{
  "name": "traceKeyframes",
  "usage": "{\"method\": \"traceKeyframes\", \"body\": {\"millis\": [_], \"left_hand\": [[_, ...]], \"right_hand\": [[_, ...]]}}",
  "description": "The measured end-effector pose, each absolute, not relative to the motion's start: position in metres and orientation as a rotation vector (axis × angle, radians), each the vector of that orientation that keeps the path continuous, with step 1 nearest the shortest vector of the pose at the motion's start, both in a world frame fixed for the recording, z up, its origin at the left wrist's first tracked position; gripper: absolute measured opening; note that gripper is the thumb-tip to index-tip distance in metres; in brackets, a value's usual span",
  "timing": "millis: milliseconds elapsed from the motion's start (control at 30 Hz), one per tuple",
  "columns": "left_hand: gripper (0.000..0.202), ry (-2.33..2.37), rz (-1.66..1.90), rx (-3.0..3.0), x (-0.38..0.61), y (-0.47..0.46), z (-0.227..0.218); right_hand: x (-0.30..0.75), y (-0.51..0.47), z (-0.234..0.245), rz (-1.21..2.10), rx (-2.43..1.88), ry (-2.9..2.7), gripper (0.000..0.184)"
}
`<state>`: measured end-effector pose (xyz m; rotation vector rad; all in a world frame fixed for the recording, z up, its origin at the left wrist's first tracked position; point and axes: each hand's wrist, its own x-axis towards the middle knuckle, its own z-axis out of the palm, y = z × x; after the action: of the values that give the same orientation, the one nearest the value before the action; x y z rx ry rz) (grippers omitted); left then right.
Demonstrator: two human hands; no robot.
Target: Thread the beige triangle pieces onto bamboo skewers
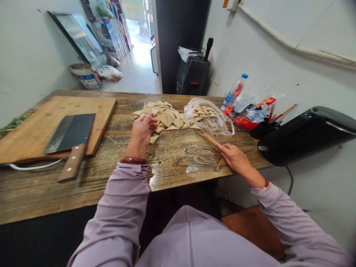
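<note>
My left hand (141, 129) is at the near left edge of a pile of flat tan triangular pieces (167, 118). Its fingers are curled in, and what they grip, if anything, is hidden. One loose triangular piece (154, 139) lies just right of that wrist. Over the right part of the table, my right hand (233, 156) is closed round a bundle of thin bamboo skewers (208, 140), whose tips point up and left. Beyond the tips, a clear plastic bag (194, 105) holds more tan pieces on skewers.
On the left, a cleaver (72, 131) rests on a wooden cutting board (105, 107), its handle overhanging the near edge. A water bottle (233, 92), red packets (244, 120) and a black appliance (308, 133) line the right side. The wooden table (172, 163) ends close before me.
</note>
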<state>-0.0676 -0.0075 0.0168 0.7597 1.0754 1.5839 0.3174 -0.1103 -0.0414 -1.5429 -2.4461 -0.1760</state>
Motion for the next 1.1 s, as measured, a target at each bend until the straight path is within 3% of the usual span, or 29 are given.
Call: {"method": "traceKeyframes", "body": {"millis": [500, 633, 767, 933, 1100], "left_hand": [[0.024, 1.235, 1.457, 1.188, -0.027, -0.039, -0.01], [0.017, 1.46, 1.22, 1.781, -0.009, -0.042, -0.021], [0.027, 1.486, 0.93, 2.2, 0.01, -0.042, -0.029], [0.013, 1.539, 0.699, 2.363, 0.012, -0.037, -0.036], [0.009, 1.558, 0.702, 2.415, 0.007, -0.034, -0.04]], "right_hand": [[0.306, -0.066, -0.059, -0.215, -1.387, -2.243, 0.032], [0.308, -0.066, -0.058, -0.175, -1.344, -2.304, 0.029], [0.31, -0.064, -0.058, -0.166, -1.36, -2.287, 0.031], [0.31, -0.064, -0.056, -0.122, -1.389, -2.261, 0.03], [0.309, -0.061, -0.056, -0.171, -1.546, -2.163, 0.025]]}}
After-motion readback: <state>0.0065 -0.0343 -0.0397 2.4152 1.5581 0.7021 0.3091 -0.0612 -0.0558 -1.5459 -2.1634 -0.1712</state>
